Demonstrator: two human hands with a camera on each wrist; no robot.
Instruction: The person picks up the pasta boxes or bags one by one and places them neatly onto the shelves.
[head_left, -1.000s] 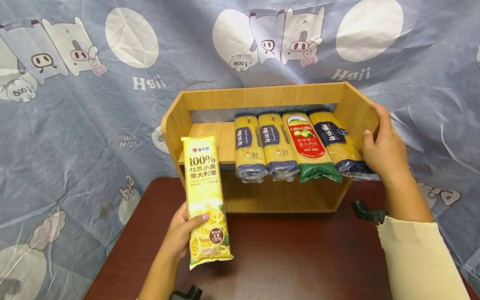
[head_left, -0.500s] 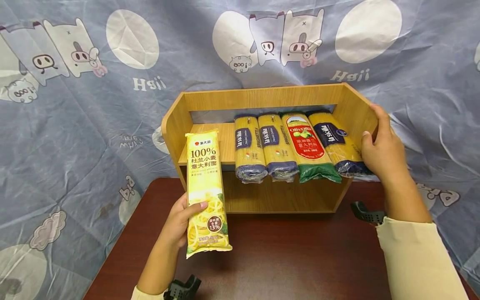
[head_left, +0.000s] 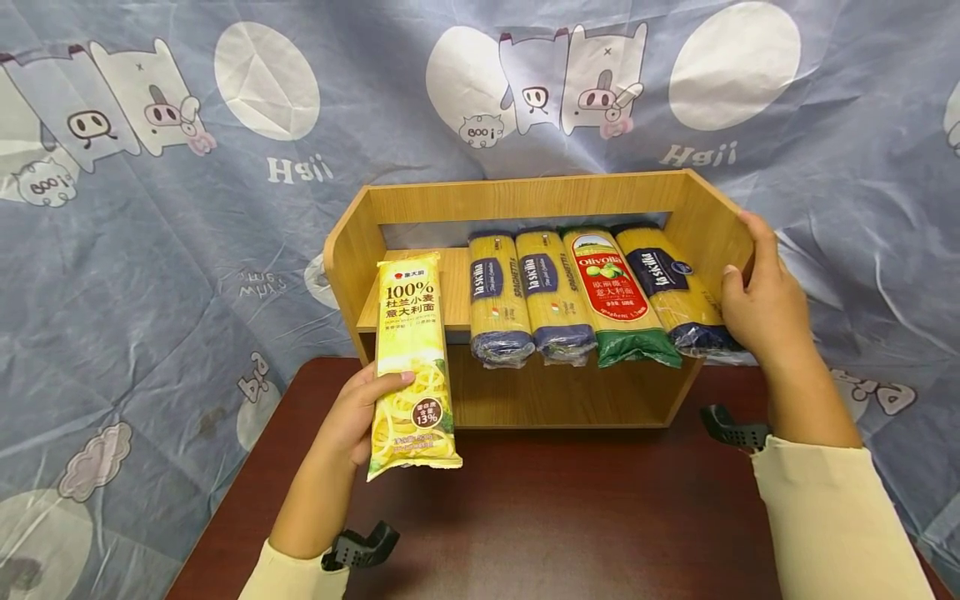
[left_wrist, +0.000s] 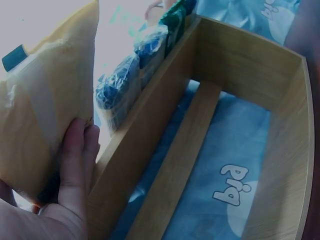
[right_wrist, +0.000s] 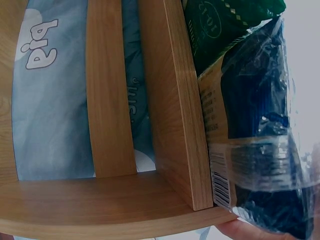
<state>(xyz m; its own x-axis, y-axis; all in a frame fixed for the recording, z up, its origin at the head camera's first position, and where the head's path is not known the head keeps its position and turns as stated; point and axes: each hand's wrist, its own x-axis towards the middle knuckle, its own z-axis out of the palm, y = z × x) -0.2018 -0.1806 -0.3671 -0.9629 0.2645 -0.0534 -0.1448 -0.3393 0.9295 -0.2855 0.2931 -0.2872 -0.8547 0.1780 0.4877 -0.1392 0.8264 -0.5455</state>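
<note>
My left hand (head_left: 360, 411) grips a yellow pack of spaghetti (head_left: 411, 333) by its lower half, thumb across the front. In the head view the pack tilts up before the left end of the wooden shelf (head_left: 517, 196); whether it touches the board cannot be told. The left wrist view shows the back of the pack (left_wrist: 45, 110) beside the shelf's board edge. My right hand (head_left: 768, 308) holds the shelf's right side panel, thumb inside and fingers over the edge. Close to that thumb lies a blue-labelled spaghetti pack (head_left: 671, 279); the right wrist view shows its end (right_wrist: 260, 125).
On the upper board lie two more blue-labelled spaghetti packs (head_left: 495, 292) (head_left: 551, 287) and a red and green one (head_left: 615, 287), their ends overhanging the front. Bare board (head_left: 455, 283) shows left of them. The shelf stands on a dark red table (head_left: 555, 500) against a printed cloth (head_left: 390, 100).
My left hand has carried the yellow spaghetti pack upward and forward, slightly right, toward the upper board. My right hand has stayed on the side panel.
</note>
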